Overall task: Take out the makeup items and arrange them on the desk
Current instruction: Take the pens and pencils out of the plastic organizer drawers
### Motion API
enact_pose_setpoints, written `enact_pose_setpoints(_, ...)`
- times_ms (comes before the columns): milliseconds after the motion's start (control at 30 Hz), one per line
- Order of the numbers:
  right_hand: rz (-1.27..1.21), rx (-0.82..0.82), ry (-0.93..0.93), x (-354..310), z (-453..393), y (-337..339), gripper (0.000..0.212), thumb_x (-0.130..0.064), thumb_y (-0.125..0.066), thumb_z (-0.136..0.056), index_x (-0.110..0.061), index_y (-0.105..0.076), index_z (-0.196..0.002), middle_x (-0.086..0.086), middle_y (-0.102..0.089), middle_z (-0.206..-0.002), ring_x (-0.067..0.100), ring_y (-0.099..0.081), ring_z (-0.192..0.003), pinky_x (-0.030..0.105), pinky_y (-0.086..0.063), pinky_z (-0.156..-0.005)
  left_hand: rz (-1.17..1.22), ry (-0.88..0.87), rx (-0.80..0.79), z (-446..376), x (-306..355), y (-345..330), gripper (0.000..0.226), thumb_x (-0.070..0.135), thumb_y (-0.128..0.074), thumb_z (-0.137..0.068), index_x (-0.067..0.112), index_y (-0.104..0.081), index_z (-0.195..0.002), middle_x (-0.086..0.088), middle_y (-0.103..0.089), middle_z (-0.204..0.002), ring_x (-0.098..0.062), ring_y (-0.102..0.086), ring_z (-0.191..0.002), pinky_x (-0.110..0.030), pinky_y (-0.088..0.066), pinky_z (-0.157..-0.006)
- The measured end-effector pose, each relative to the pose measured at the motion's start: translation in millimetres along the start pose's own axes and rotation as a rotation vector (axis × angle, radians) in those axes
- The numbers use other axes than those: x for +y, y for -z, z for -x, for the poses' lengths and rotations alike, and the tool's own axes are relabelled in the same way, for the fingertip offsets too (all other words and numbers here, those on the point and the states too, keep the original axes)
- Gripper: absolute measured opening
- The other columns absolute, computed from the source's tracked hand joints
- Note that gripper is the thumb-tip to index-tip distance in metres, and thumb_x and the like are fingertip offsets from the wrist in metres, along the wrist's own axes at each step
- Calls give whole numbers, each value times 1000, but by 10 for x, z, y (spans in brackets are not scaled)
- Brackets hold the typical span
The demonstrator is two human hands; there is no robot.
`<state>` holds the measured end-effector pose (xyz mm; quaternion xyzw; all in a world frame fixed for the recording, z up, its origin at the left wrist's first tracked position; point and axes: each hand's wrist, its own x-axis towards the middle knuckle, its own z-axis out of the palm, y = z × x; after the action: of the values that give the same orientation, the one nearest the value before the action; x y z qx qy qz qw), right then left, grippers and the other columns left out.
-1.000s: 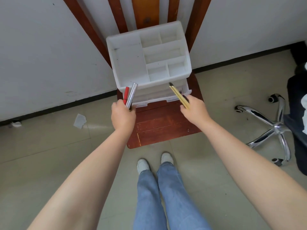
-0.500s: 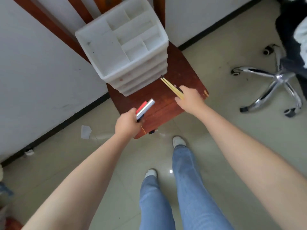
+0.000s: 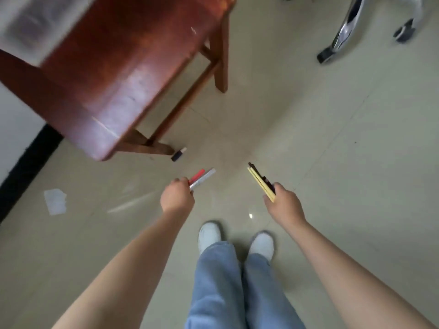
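Note:
My left hand grips a red stick and a silver stick that point up and to the right. My right hand grips several thin yellow makeup pencils with a dark one, their tips pointing up and left. Both hands hang over the bare floor in front of my feet. The white drawer organizer stands blurred on the wooden chair at the upper left, well away from both hands.
A small black and white piece lies on the floor by the chair's leg. A white scrap of paper lies at the left. The chrome base of a swivel chair stands at the upper right. My shoes are below.
My view has swung down and away from the chair. Both hands have drawn back from the organizer, still holding their sticks and pencils, and are now over the floor.

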<state>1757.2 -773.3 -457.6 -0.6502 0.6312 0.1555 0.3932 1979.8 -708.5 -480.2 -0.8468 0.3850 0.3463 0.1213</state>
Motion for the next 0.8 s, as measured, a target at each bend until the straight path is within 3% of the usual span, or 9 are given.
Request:
enact_pose_setpoints(233, 156, -69, 178, 755, -1059, -1038, 15, -21, -49, -90, -7, -47, -95, 16, -64, -89, 35, -60, -79, 30, -35, -57, -239, 16, 37, -1323, -118, -1078, 28, 3, -52, -84, 1, -52, -113, -18, -54, -117, -32, -52, -109, -45, -50, -86)
enact_pose_setpoints(333, 218, -77, 270, 870, -1583, -1232, 13, -21, -48, -91, -13, -38, -88, 14, -63, -91, 33, -59, -80, 28, -33, -57, -239, 34, 121, -1840, -181, -1350, 38, 1, -49, -85, 3, -49, -123, -16, -44, -132, -32, -44, -119, -43, -43, -93)
enact_pose_setpoints(400, 206, -36, 300, 917, -1860, -1292, 12, -21, -48, -90, -10, -43, -92, 15, -63, -92, 34, -58, -82, 28, -33, -57, -245, 31, 176, -2104, -245, -1466, 47, 2, -49, -86, 7, -42, -132, -18, -41, -134, -32, -39, -123, -42, -39, -97)
enact_pose_setpoints(567, 156, 25, 343, 991, -2225, -1373, 18, -21, -49, -90, -6, -48, -99, 14, -63, -92, 35, -58, -82, 31, -36, -59, -456, 6, 208, -2480, -421, -1532, 57, 5, -41, -91, 26, -27, -142, -12, -56, -121, -29, -52, -110, -34, -42, -89)
enact_pose_setpoints(700, 100, 58, 323, 1114, -2250, -1446, 19, -22, -50, -89, -6, -48, -100, 14, -63, -91, 34, -58, -82, 29, -35, -58, -423, -78, 248, -2501, -393, -1586, 48, 10, -41, -93, 24, -37, -138, -14, -58, -114, -33, -56, -104, -37, -45, -85)
enact_pose_setpoints(800, 19, 92, 242, 1223, -2212, -1464, 21, -23, -51, -89, -6, -49, -101, 16, -64, -91, 35, -59, -82, 32, -38, -59, -299, -265, 261, -2375, -2, -1675, 33, 17, -43, -93, 13, -52, -125, -18, -59, -108, -38, -58, -98, -40, -45, -80)
